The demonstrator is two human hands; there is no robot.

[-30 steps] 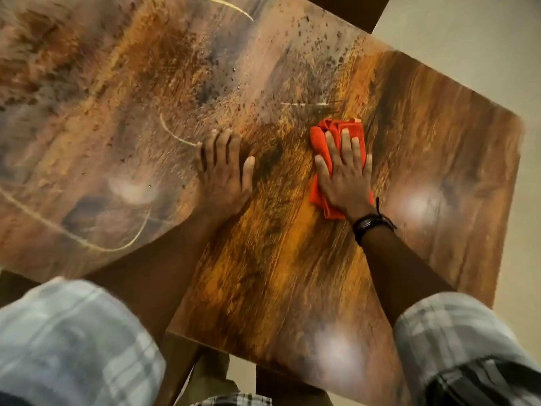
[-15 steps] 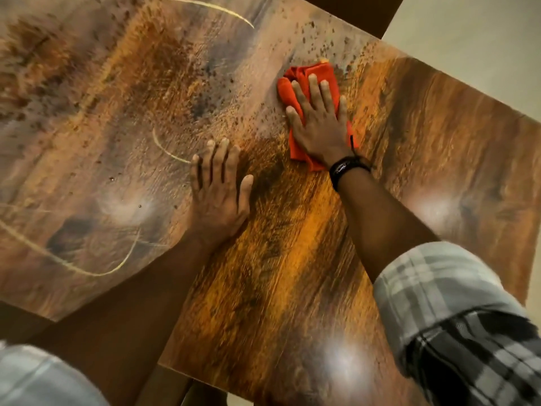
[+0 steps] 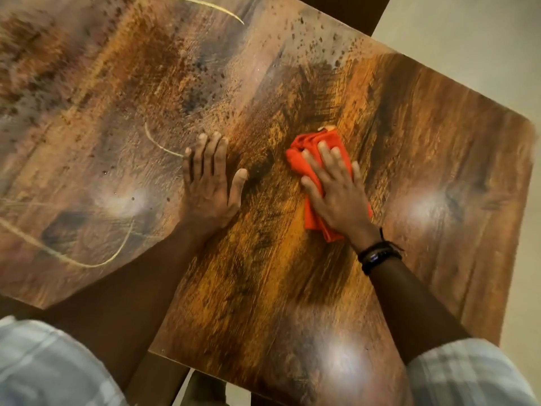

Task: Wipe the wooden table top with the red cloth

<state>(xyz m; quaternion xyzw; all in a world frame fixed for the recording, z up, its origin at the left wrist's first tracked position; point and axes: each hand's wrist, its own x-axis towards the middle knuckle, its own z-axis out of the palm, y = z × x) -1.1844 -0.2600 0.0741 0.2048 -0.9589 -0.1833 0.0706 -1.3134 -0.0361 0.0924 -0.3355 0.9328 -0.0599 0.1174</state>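
The wooden table top fills most of the view, streaked brown and orange with dark specks toward its far side. A crumpled red cloth lies on it right of centre. My right hand presses flat on the cloth, fingers spread over it, with a dark band on the wrist. My left hand rests palm down on the bare wood just left of the cloth, fingers together, holding nothing.
The table's right edge and near edge drop off to a pale floor. A dark chair back shows beyond the far edge. Pale curved marks cross the left part of the top.
My right hand has dragged the red cloth back from the far speckled area toward me and slightly right. My left hand has stayed planted in the same spot.
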